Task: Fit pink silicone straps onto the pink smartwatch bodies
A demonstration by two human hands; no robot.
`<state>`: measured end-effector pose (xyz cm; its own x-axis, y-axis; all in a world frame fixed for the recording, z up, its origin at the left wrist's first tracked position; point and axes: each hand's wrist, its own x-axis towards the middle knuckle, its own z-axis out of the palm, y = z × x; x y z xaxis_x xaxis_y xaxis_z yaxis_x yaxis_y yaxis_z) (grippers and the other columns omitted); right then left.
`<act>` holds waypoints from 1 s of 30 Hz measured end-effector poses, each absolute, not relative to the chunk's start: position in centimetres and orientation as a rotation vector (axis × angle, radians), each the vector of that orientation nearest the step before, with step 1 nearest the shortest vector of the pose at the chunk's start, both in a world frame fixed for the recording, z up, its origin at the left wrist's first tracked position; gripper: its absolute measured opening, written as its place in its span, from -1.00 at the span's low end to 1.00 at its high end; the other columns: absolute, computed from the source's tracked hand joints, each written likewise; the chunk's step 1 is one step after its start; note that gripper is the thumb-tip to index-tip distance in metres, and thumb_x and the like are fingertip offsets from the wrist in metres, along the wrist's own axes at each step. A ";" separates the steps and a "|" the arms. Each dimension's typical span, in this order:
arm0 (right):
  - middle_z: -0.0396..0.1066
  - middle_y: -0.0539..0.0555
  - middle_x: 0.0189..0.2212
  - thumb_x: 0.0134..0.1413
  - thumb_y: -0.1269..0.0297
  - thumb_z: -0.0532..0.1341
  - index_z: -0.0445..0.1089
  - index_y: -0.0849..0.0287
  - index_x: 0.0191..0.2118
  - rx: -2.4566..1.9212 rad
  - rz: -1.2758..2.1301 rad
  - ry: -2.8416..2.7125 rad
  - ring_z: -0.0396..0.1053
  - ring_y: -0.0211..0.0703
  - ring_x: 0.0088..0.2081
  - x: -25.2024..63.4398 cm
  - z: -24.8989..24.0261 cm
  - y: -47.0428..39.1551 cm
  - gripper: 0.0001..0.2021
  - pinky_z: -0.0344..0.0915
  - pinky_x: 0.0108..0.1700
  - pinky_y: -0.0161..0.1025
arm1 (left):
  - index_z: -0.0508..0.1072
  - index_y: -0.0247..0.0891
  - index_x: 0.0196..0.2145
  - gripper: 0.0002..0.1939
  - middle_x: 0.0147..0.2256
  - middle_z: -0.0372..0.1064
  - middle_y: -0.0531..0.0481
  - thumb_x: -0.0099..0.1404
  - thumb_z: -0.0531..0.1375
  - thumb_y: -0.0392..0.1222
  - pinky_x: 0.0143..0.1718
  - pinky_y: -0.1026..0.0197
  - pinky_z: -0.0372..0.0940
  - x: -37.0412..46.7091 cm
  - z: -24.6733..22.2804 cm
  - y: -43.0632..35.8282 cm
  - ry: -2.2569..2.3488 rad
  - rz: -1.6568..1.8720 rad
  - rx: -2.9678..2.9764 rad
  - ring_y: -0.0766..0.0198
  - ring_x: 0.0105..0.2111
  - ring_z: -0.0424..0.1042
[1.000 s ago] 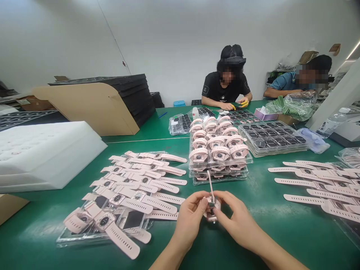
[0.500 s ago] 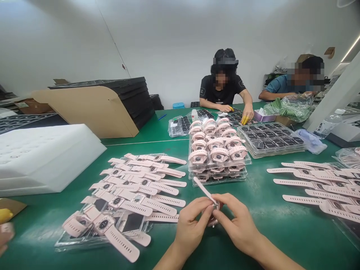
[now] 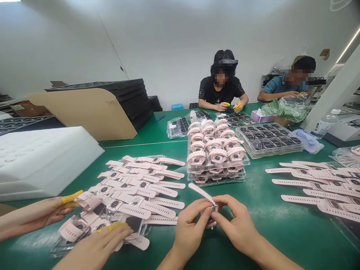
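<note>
A smartwatch with a pink strap (image 3: 201,193) is held in front of me, between both hands. My left hand (image 3: 189,222) is closed, thumb and forefinger pinching it near the buckle end. My right hand (image 3: 239,223) grips the watch from the other side, with thumb and fingers at the strap. One strap end points up and left; fingers partly hide the watch body. Just beyond stand stacked clear trays of pink watches (image 3: 218,155). To the left, many pink-strapped watches (image 3: 140,202) lie spread over a clear tray.
At left, a co-worker's two hands (image 3: 97,243) with yellow finger cots handle watches. More pink watches (image 3: 326,183) lie at right. Behind are trays of dark watch parts (image 3: 268,135), a water bottle (image 3: 325,123), white foam (image 3: 47,161) and black stacked trays (image 3: 135,101). Two people sit opposite.
A co-worker's hands have reached in from the left and now touch watches on the left tray. My hands keep hold of the watch, barely shifted. The person opposite has drawn their hands together.
</note>
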<state>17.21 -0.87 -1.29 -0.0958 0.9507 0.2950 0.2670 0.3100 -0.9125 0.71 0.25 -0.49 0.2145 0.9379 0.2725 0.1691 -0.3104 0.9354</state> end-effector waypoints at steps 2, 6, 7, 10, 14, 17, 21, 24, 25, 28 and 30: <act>0.48 0.05 -0.29 0.16 0.34 0.22 0.48 0.11 -0.09 -1.125 0.858 -1.629 0.44 -0.12 -0.23 17.4 -1.0 -0.7 -0.80 0.39 -0.13 -0.22 | 0.63 -0.17 -0.30 -0.81 -0.31 0.55 -0.08 0.34 0.21 -0.14 -0.23 0.22 0.38 0.7 -0.3 0.3 1.049 1.139 1.614 0.16 -0.31 0.49; 0.48 0.04 -0.27 0.15 0.35 0.22 0.43 0.09 0.03 -1.198 0.924 -1.644 0.44 -0.11 -0.21 17.2 -0.8 -0.6 -0.69 0.38 -0.08 -0.19 | 0.63 -0.24 -0.31 -0.74 -0.41 0.51 -0.06 0.26 0.27 0.01 -0.38 0.26 0.35 0.5 -0.7 0.8 1.133 1.177 1.326 0.21 -0.43 0.42; 0.48 0.04 -0.27 0.14 0.36 0.22 0.39 0.10 0.07 -1.233 0.944 -1.628 0.45 -0.11 -0.21 17.1 -0.8 -0.7 -0.64 0.38 -0.08 -0.18 | 0.62 -0.26 -0.31 -0.71 -0.45 0.48 -0.04 0.24 0.29 0.04 -0.42 0.27 0.33 0.5 -1.0 0.9 1.157 1.205 1.230 0.23 -0.45 0.39; 0.47 0.02 -0.32 0.10 0.37 0.21 0.32 0.13 0.09 -1.292 0.981 -1.604 0.44 -0.11 -0.24 16.7 -1.0 -0.8 -0.60 0.37 -0.08 -0.15 | 0.58 -0.30 -0.32 -0.64 -0.53 0.38 0.03 0.18 0.32 0.10 -0.48 0.30 0.29 0.4 -1.6 1.4 1.144 1.252 1.036 0.27 -0.49 0.33; 0.47 0.03 -0.31 0.11 0.38 0.19 0.37 0.11 0.02 -1.286 0.981 -1.625 0.43 -0.10 -0.24 16.8 -0.9 -0.9 -0.68 0.37 -0.10 -0.15 | 0.57 -0.31 -0.31 -0.63 -0.51 0.40 0.01 0.15 0.35 0.10 -0.47 0.31 0.31 0.6 -1.6 1.5 1.073 1.179 1.041 0.28 -0.47 0.34; 0.48 0.06 -0.23 0.13 0.38 0.18 0.40 0.09 0.00 -1.272 0.970 -1.624 0.44 -0.09 -0.19 17.1 -0.6 -0.9 -0.70 0.39 -0.08 -0.15 | 0.57 -0.28 -0.29 -0.67 -0.45 0.46 -0.03 0.19 0.32 0.07 -0.48 0.28 0.33 0.9 -1.1 1.1 1.049 1.070 1.141 0.25 -0.48 0.37; 0.48 0.09 -0.16 0.13 0.29 0.23 0.44 0.05 0.02 -1.288 0.899 -1.659 0.42 -0.05 -0.16 17.4 0.0 -0.9 -0.69 0.41 -0.10 -0.14 | 0.59 -0.19 -0.23 -0.84 -0.28 0.52 -0.08 0.29 0.23 -0.14 -0.22 0.19 0.39 1.0 -0.8 0.4 1.130 1.125 1.548 0.14 -0.27 0.47; 0.50 0.13 -0.14 0.21 0.16 0.20 0.51 0.09 -0.09 -1.269 0.899 -1.648 0.43 -0.03 -0.16 17.4 0.0 -0.7 -0.76 0.41 -0.12 -0.15 | 0.59 -0.16 -0.21 -0.83 -0.27 0.52 -0.06 0.30 0.19 -0.24 -0.23 0.22 0.37 1.0 -0.9 0.1 1.149 1.145 1.780 0.18 -0.29 0.47; 0.52 0.14 -0.16 0.25 0.12 0.17 0.52 0.11 -0.13 -1.274 0.922 -1.609 0.45 -0.02 -0.15 17.3 -0.1 -0.6 -0.75 0.41 -0.11 -0.15 | 0.58 -0.16 -0.21 -0.84 -0.28 0.52 -0.06 0.31 0.19 -0.24 -0.26 0.24 0.36 1.0 -1.0 0.0 1.155 1.139 1.779 0.19 -0.32 0.46; 0.55 0.16 -0.26 0.28 0.01 0.11 0.54 0.17 -0.17 -1.337 1.080 -1.389 0.50 0.01 -0.21 17.2 -0.6 -0.4 -0.64 0.43 -0.14 -0.13 | 0.56 -0.17 -0.21 -0.87 -0.27 0.52 -0.06 0.31 0.21 -0.21 -0.26 0.25 0.37 1.1 -1.2 0.1 1.182 1.121 1.711 0.20 -0.30 0.48; 0.55 0.17 -0.24 0.26 -0.03 0.14 0.54 0.17 -0.19 -1.347 1.115 -1.316 0.51 0.03 -0.21 17.2 -0.8 -0.4 -0.62 0.45 -0.15 -0.13 | 0.55 -0.17 -0.19 -0.86 -0.27 0.52 -0.05 0.32 0.20 -0.22 -0.27 0.25 0.36 1.1 -1.2 0.1 1.180 1.106 1.720 0.20 -0.31 0.47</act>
<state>17.19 -0.45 -0.78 0.0187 0.9998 -0.0052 0.1695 -0.0083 -0.9855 1.15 0.11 -1.24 0.1976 0.9524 0.2322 0.2928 -0.2834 0.9132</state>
